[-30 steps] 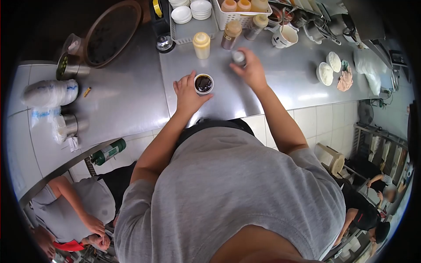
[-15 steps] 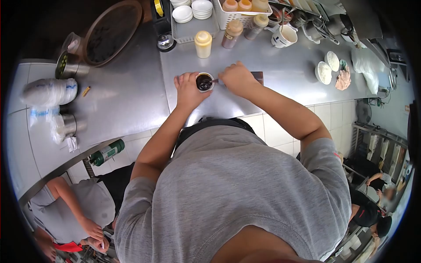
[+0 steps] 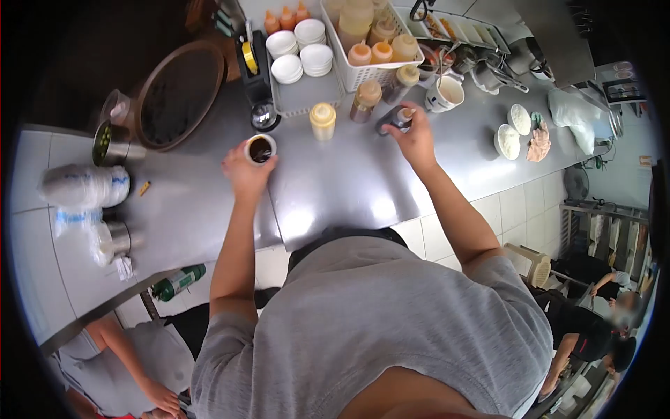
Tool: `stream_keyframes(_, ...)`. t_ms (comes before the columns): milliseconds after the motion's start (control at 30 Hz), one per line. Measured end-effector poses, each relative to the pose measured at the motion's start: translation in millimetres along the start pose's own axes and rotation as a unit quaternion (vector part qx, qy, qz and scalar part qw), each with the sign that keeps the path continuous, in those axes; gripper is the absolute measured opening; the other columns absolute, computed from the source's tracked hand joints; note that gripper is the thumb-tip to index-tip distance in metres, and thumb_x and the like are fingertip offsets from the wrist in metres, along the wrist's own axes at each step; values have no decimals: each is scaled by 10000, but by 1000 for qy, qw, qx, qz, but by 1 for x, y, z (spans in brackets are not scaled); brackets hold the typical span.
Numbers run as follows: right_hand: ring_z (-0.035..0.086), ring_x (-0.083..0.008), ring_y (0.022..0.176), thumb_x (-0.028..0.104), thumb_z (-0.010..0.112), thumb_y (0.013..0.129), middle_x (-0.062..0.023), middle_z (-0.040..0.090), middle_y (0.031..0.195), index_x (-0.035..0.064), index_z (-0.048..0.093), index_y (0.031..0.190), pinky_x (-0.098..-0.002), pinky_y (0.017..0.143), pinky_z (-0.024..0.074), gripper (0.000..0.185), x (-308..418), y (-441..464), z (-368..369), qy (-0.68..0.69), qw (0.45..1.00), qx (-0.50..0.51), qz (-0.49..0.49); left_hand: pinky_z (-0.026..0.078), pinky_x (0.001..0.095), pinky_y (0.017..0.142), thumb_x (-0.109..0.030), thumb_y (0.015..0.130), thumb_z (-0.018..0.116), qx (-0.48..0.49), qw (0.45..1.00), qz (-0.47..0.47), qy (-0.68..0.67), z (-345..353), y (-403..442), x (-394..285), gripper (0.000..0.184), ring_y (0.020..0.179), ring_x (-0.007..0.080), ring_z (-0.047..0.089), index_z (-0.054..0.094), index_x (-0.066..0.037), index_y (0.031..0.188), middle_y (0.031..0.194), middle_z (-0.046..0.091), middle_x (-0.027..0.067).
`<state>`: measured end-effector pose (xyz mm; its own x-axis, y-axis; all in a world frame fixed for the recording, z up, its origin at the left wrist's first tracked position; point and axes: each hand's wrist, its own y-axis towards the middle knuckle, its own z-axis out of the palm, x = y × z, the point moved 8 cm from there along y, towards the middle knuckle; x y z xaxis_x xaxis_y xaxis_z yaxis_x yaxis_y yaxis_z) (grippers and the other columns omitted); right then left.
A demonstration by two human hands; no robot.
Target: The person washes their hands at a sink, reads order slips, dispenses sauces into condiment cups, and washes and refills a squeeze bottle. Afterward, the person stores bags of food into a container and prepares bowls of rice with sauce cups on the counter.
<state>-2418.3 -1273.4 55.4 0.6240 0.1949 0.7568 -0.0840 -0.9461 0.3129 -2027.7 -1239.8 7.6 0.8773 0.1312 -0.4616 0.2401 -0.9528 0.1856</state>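
Observation:
My left hand [image 3: 246, 176] is wrapped round a small white cup [image 3: 273, 144] over the left part of the steel counter. Dark sauce [image 3: 260, 150] lies inside the cup. Off to the right, my right hand [image 3: 417, 143] grips a squeeze bottle [image 3: 388, 123] with dark contents, its pale tip near my fingers. Just beyond that bottle stand two more squeeze bottles, one brownish [image 3: 366, 102] and one with a beige cap [image 3: 402, 85]. A pale yellow squeeze bottle [image 3: 323, 122] stands upright between my two hands.
Stacked white dishes [image 3: 287, 69] sit in a grey tray [image 3: 301, 103] beside a white basket [image 3: 378, 72] of sauce bottles. A white mug [image 3: 444, 95] and two white bowls [image 3: 508, 142] stand right. A large round brown tray [image 3: 183, 94] lies left. Co-workers [image 3: 132, 356] are behind me.
My left hand has carried the cup left. My right hand has moved the dark bottle from beside the cup to the back right, near the other bottles. The view has shifted.

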Motion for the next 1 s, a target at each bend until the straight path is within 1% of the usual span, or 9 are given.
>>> stream_keyframes(100,560,-285,1009,90,841,650,-154,561,1123,22,487,1219,-365,878,461,673,-32,23,-12,-8,997,-73,20,266,480,1049,-438,587,818,-37,997,-68,22,-2,33,50,742,1149,313,467,571,-72,1183,1146,550,124)
stream_keyframes(233,482,-388,1132,99,808,673,-194,504,1234,29,426,1308,-434,990,381,744,26,31,-47,-144,962,-217,-77,253,510,1065,-474,601,808,-70,989,-115,57,4,78,93,760,1179,311,463,568,-74,1202,1156,543,128)
stream_keyframes(333,467,-390,1171,93,791,686,-202,492,1272,23,428,1305,-439,998,377,722,97,55,-51,-104,955,-187,-206,249,531,1066,-514,603,803,-31,989,-122,83,19,106,99,849,1213,323,450,526,-62,1266,1233,521,155)
stream_keyframes(433,477,-378,1179,130,761,719,-222,504,1268,3,403,1330,-415,983,399,720,118,115,-31,-65,969,-135,-195,224,570,1069,-539,629,784,-112,985,-115,59,19,120,86,925,1251,343,425,458,-32,1330,1331,468,193)
stream_keyframes(533,512,-374,1147,201,772,701,-229,538,1228,-13,403,1317,-397,948,429,749,98,189,16,-106,971,-104,-188,314,472,1050,-344,730,770,-243,957,7,-160,-20,128,15,765,1238,363,444,447,20,1321,1307,497,227)
stream_keyframes(600,544,-377,1099,245,786,669,-228,571,1175,-22,415,1288,-396,922,449,770,85,220,43,-152,977,-44,-140,371,418,1002,-161,738,717,-196,947,147,-207,-22,129,-56,473,1144,338,502,579,-39,1174,1185,574,162)
stream_keyframes(667,575,-384,1040,274,801,625,-223,604,1111,-29,429,1251,-403,899,465,789,77,235,64,-188,980,58,-41,361,418,1009,-164,723,731,-92,964,203,-148,6,138,-99,464,1165,321,488,594,-111,1164,1177,567,128)
stream_keyframes(800,590,-375,991,235,789,620,-206,620,1040,15,471,1201,-415,878,476,698,96,213,64,-143,977,72,-141,126,603,1107,-298,737,736,-36,994,99,33,59,167,-99,633,1310,289,361,497,-93,1287,1306,505,117)
stream_keyframes(1000,553,-282,1087,159,841,632,-159,575,1164,70,506,1201,-404,898,478,666,157,104,-54,-36,953,-181,-241,62,638,1106,-397,733,735,88,987,80,110,65,180,-105,651,1314,297,356,521,-108,1275,1281,538,112)
